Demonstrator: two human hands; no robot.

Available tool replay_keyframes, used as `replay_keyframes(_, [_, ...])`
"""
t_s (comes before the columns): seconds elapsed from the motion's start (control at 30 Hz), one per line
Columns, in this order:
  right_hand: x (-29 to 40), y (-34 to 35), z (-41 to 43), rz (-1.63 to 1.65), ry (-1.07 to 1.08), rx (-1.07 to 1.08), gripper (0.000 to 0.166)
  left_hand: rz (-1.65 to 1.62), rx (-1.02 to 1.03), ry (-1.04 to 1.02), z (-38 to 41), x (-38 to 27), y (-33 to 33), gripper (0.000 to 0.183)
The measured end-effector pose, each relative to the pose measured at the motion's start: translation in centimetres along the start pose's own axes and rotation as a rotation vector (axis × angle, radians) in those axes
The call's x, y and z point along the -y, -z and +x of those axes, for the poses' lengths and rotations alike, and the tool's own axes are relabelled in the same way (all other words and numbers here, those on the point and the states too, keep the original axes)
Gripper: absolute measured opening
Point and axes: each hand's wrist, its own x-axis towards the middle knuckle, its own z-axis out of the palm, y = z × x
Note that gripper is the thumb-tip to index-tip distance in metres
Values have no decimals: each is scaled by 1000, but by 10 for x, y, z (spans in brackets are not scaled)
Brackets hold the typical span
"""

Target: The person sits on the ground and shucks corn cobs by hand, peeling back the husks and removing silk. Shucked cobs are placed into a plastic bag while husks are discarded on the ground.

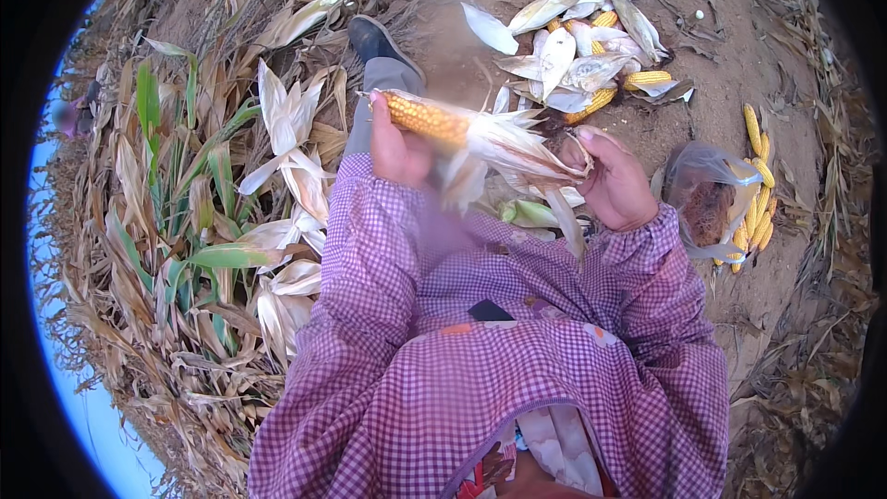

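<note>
A yellow ear of corn (426,118) lies across the view in front of me, its kernels bare at the left end. Pale dry husk (516,145) still wraps its right part and hangs down in loose strips. My left hand (398,152) is closed around the bare end. With thumb and fingers, my right hand (613,177) pinches the husk's right end. Below the ear, a greenish husk (530,213) shows near my lap, partly hidden by hanging strips.
Loose husks (558,59) lie on the soil beyond my hands, with yellow ears (589,105) among them. At right, a clear plastic bag (707,201) holding brown corn silk stands beside a pile of bare ears (755,222). Dry stalks (208,215) cover the left. Another person (76,114) is far left.
</note>
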Motion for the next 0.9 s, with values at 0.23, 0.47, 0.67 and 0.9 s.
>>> replay_keyframes(0.23, [13,19,-6,19,7,-193,23,-38,-32,-81,8,-25,14,48])
replay_keyframes(0.47, [14,44,22,65,78,-415,34,-62,-78,-25,9,-13,10,60])
replay_keyframes(0.67, [-13,52,32,-63,31,-359,48,-72,-65,-7,2,-1,13,60])
replay_keyframes(0.9, [-7,45,28,-722,-176,-353,40,-102,-59,-73,8,-10,18,60])
